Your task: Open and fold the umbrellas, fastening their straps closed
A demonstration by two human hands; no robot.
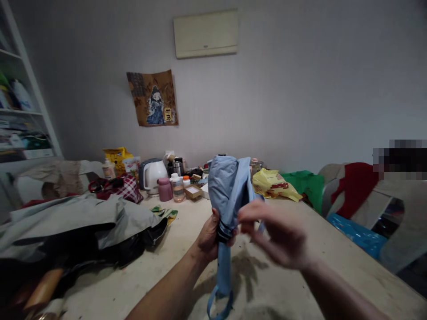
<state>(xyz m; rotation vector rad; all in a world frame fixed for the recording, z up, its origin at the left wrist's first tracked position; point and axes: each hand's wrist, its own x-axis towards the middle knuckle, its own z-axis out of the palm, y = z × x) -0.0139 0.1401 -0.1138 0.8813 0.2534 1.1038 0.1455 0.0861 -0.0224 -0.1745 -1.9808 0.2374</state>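
Note:
A light blue folding umbrella point(224, 182) stands upright in front of me, its canopy loosely gathered at the top. My left hand point(210, 235) is wrapped around it near the dark ribs at the canopy's lower edge. Below that grip, the blue handle point(223, 266) points down to a wrist strap point(220, 306) at the table. Blurred by motion, my right hand point(276, 233) is at the canopy's right side with its fingers curved toward the fabric. Whether those fingertips pinch the cloth, I cannot tell.
Grey and black fabric point(83, 222) covers the table's left side, near a wooden handle point(45, 289). Toward the back are a kettle point(153, 175), a pink jar point(164, 190), bottles and a small box point(193, 192). A yellow bag point(275, 184) lies at right. A person point(400, 200) sits beyond.

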